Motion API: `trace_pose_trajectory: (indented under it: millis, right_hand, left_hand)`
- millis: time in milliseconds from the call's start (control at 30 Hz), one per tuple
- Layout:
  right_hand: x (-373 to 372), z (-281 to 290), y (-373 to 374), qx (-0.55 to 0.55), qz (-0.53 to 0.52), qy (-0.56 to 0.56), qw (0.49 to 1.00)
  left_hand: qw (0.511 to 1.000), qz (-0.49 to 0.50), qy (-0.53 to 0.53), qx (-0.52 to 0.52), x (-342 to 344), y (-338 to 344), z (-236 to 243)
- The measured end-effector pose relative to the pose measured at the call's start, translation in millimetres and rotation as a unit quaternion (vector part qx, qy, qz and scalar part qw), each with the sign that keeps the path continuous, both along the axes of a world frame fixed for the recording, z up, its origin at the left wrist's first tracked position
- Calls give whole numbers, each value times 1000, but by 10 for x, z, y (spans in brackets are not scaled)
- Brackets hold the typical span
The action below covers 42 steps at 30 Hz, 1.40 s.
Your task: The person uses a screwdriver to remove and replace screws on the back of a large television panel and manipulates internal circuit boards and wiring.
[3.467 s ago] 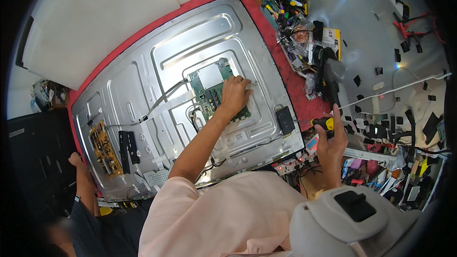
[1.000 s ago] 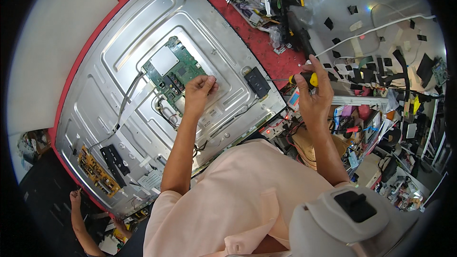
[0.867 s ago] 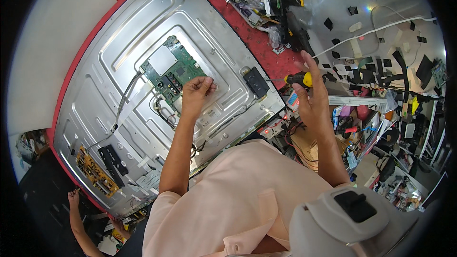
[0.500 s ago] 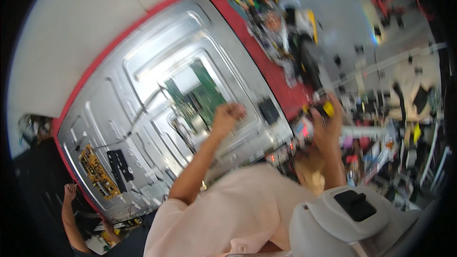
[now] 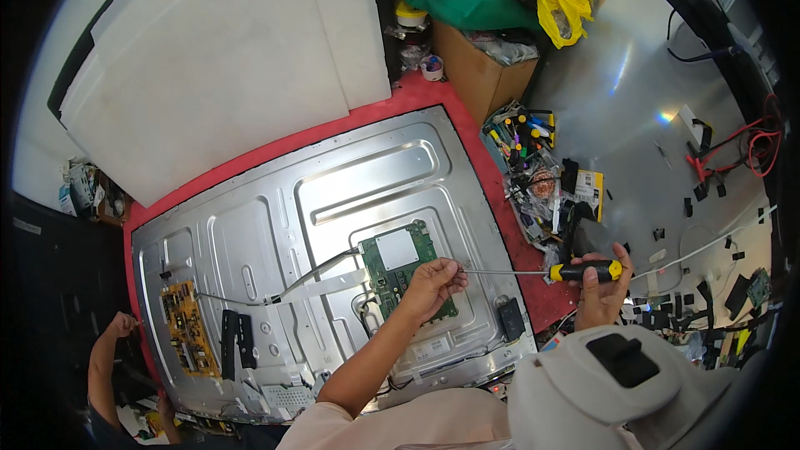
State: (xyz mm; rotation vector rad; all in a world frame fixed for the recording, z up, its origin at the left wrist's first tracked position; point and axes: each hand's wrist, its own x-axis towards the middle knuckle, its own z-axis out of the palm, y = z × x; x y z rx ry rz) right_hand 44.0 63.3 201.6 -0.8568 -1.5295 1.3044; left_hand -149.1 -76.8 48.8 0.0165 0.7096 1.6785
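Note:
A long screwdriver with a black and yellow handle [image 5: 575, 272] lies level across the front of me. My right hand [image 5: 602, 293] is closed round its handle. At the tip end of the thin shaft, my left hand [image 5: 435, 285] pinches with closed fingers; whether something small sits between them is hidden. My left hand is above the edge of a green circuit board [image 5: 388, 283] with a pale square plate on it. That board is on the silver metal back panel [image 5: 242, 200] of a large flat screen. A black block [image 5: 510, 319] sits at the panel's right edge.
A yellow-brown board [image 5: 188, 329] and black brackets [image 5: 238, 338] sit on the panel's left. Another person's hand [image 5: 122, 324] is at the far left edge. Pens and parts [image 5: 521, 133], a cardboard box [image 5: 483, 67] and red cables [image 5: 758, 146] surround the red-covered table [image 5: 550, 293].
My left hand has come to the screwdriver's tip end from empty air over the panel. The shaft now lies level between both hands. The view has shifted and is sharper.

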Motion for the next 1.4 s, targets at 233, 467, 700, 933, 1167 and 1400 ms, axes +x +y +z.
trace_pose_trajectory:
  millis: [233, 467, 700, 933, 1167, 1400]
  right_hand:
    - [-267, -31, 67, 9, 29, -7, 1000]
    - [-592, -13, 236, 83, 92, -47, 991]
    - [-939, 140, 556, 40, 88, -55, 994]
    - [-1005, 23, 665, 44, 95, -67, 992]
    - [-1075, -91, 872, 54, 136, -62, 987]
    - [-1360, -84, 1236, 69, 144, -63, 985]
  left_hand:
    - [1000, 13, -4, 3, -189, 64, -100]
    - [1000, 17, -12, -12, -348, 220, -209]
    - [988, 67, 137, -35, -622, 473, -124]
    - [990, 24, 141, -12, -779, 433, -269]
    - [985, -49, 165, -11, -913, 494, -359]
    - [954, 16, 300, -19, -1058, 796, -220]
